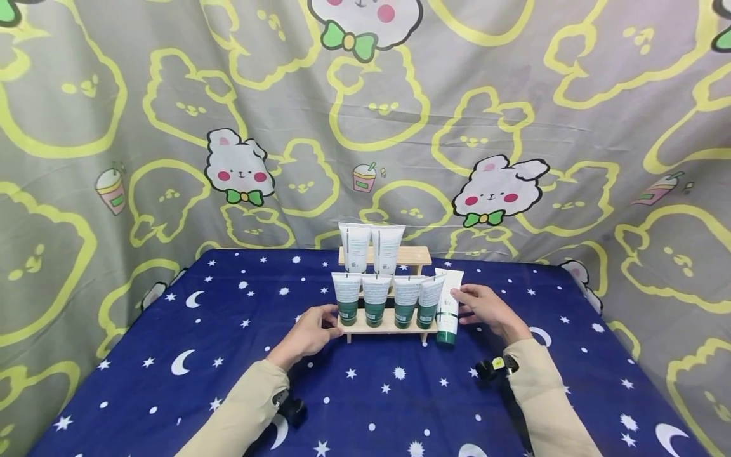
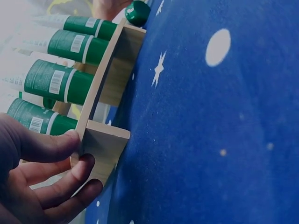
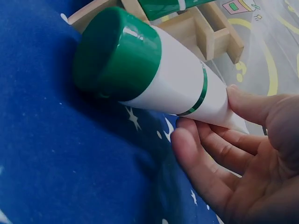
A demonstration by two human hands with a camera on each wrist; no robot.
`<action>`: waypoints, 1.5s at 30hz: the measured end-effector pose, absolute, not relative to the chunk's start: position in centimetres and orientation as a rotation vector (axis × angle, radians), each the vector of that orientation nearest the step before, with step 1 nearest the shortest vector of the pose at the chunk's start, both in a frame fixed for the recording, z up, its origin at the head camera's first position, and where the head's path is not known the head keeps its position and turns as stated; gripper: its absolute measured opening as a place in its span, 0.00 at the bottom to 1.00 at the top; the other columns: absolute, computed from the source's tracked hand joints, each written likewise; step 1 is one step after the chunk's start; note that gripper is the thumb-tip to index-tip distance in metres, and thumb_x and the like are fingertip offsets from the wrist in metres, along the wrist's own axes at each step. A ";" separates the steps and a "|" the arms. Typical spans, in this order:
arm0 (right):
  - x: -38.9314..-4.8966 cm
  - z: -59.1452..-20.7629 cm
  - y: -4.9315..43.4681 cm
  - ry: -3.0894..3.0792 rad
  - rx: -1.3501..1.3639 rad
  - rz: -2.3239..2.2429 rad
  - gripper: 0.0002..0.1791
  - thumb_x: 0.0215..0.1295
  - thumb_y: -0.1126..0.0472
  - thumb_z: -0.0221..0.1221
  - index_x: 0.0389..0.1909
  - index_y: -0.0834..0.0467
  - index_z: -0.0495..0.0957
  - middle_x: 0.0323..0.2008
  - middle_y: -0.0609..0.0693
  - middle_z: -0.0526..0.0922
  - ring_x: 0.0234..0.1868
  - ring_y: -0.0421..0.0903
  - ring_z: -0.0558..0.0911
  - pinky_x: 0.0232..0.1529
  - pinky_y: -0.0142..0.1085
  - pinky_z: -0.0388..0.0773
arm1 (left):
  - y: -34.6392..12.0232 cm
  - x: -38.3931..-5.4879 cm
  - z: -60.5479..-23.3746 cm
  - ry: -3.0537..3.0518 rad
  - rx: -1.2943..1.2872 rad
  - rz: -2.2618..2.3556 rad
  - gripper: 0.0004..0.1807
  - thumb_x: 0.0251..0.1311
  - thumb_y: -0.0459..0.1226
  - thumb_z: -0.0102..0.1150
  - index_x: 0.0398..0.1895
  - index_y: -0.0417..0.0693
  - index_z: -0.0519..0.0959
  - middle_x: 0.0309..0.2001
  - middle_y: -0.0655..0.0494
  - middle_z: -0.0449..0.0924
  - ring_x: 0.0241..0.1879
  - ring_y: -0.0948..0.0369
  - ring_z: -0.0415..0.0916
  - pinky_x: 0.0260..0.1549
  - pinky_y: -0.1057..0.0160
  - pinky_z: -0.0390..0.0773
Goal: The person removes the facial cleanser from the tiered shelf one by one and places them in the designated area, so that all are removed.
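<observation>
A stepped wooden stand (image 1: 384, 330) holds several white-and-green squeeze tubes (image 1: 375, 308) upright on its lower step, caps down; the one at the right end leans. Two more white tubes (image 1: 387, 247) stand higher up behind them. My left hand (image 1: 308, 331) grips the stand's left end, with the thumb (image 2: 63, 145) at the step's edge and the fingers lower down in the left wrist view. Just beyond the stand's right end, my right hand (image 1: 488, 308) holds a white squeeze tube (image 3: 180, 77) with its green cap (image 3: 119, 56) pointing down, close to the cloth.
A dark blue cloth (image 1: 228, 381) with stars and moons covers the table. Behind it hangs a grey curtain (image 1: 400, 158) with yellow cartoon outlines. The upper wooden shelf (image 1: 417, 256) reaches right of the two rear tubes. Dark devices (image 1: 294, 409) are strapped to both wrists.
</observation>
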State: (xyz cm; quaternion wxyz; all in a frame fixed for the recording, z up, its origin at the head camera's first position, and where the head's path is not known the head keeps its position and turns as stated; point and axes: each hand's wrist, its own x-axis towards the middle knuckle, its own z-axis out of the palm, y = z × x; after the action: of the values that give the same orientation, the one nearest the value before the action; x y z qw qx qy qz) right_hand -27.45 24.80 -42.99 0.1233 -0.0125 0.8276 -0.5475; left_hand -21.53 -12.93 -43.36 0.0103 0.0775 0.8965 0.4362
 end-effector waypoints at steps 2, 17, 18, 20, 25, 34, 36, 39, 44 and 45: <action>-27.5 -43.1 24.8 2.414 -0.037 -1.589 0.33 0.79 0.50 0.53 0.70 0.73 0.62 0.58 0.66 0.76 0.48 0.50 0.83 0.42 0.41 0.85 | -12.8 -21.5 -43.4 2.787 0.260 1.369 0.26 0.57 0.28 0.69 0.60 0.31 0.78 0.36 0.51 0.84 0.40 0.57 0.79 0.49 0.53 0.77; -28.1 -44.9 24.3 2.353 0.009 -1.633 0.33 0.80 0.53 0.52 0.69 0.77 0.60 0.54 0.67 0.76 0.45 0.49 0.83 0.40 0.40 0.86 | -13.1 -21.4 -43.4 2.748 0.395 1.369 0.17 0.59 0.25 0.64 0.53 0.33 0.83 0.30 0.55 0.81 0.34 0.61 0.75 0.46 0.57 0.74; -28.1 -44.9 24.2 2.350 0.011 -1.634 0.33 0.80 0.53 0.52 0.69 0.77 0.60 0.54 0.67 0.76 0.45 0.50 0.83 0.40 0.40 0.86 | -13.1 -21.4 -43.4 2.747 0.387 1.371 0.18 0.60 0.25 0.64 0.54 0.32 0.82 0.30 0.55 0.81 0.34 0.61 0.75 0.46 0.57 0.74; -28.1 -45.0 24.1 2.344 0.012 -1.639 0.32 0.80 0.54 0.52 0.68 0.77 0.61 0.55 0.67 0.77 0.46 0.50 0.83 0.40 0.40 0.86 | -13.1 -21.4 -43.5 2.745 0.372 1.377 0.18 0.60 0.25 0.64 0.55 0.32 0.82 0.30 0.55 0.82 0.34 0.61 0.75 0.46 0.58 0.74; -28.1 -45.1 24.0 2.334 -0.008 -1.642 0.31 0.80 0.55 0.52 0.67 0.77 0.64 0.54 0.67 0.77 0.46 0.50 0.83 0.40 0.39 0.86 | -13.1 -21.5 -43.5 2.733 0.341 1.396 0.18 0.61 0.26 0.64 0.55 0.32 0.82 0.31 0.53 0.82 0.35 0.61 0.75 0.47 0.58 0.73; -28.1 -45.5 23.8 2.361 -0.007 -1.618 0.32 0.79 0.53 0.53 0.68 0.78 0.64 0.57 0.69 0.75 0.48 0.51 0.82 0.39 0.39 0.86 | -13.1 -21.5 -43.4 2.733 0.354 1.387 0.18 0.61 0.25 0.63 0.55 0.32 0.82 0.31 0.54 0.82 0.34 0.61 0.75 0.46 0.59 0.73; -28.1 -45.6 23.7 2.372 0.000 -1.616 0.32 0.79 0.53 0.53 0.68 0.77 0.64 0.59 0.69 0.74 0.49 0.52 0.82 0.39 0.39 0.86 | -13.1 -21.5 -43.5 2.740 0.355 1.383 0.19 0.60 0.25 0.63 0.56 0.32 0.82 0.31 0.55 0.82 0.34 0.61 0.75 0.46 0.59 0.73; -28.2 -45.7 23.6 2.385 0.009 -1.618 0.32 0.79 0.53 0.54 0.67 0.77 0.65 0.60 0.70 0.73 0.50 0.54 0.81 0.40 0.39 0.86 | -13.1 -21.6 -43.5 2.748 0.351 1.377 0.20 0.60 0.25 0.64 0.57 0.32 0.81 0.31 0.56 0.82 0.34 0.62 0.75 0.45 0.59 0.73; -28.2 -45.8 23.4 2.400 0.029 -1.610 0.29 0.78 0.56 0.55 0.67 0.74 0.67 0.62 0.70 0.73 0.53 0.57 0.82 0.41 0.41 0.86 | -13.2 -21.7 -43.6 2.739 0.354 1.379 0.20 0.61 0.27 0.64 0.58 0.32 0.80 0.32 0.53 0.82 0.34 0.62 0.75 0.45 0.59 0.73; -28.2 -45.7 23.3 2.403 0.034 -1.607 0.28 0.78 0.56 0.55 0.68 0.73 0.67 0.62 0.70 0.74 0.53 0.57 0.82 0.41 0.42 0.86 | -13.2 -21.7 -43.6 2.737 0.357 1.381 0.20 0.61 0.27 0.64 0.58 0.32 0.80 0.32 0.52 0.83 0.34 0.62 0.75 0.45 0.59 0.73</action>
State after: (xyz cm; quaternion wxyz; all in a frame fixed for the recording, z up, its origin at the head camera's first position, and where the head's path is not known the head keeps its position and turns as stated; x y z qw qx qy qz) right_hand -28.16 23.33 -45.71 0.1250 0.0117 0.8247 -0.5515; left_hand -21.68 -13.18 -43.64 0.0273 0.1155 0.8864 0.4473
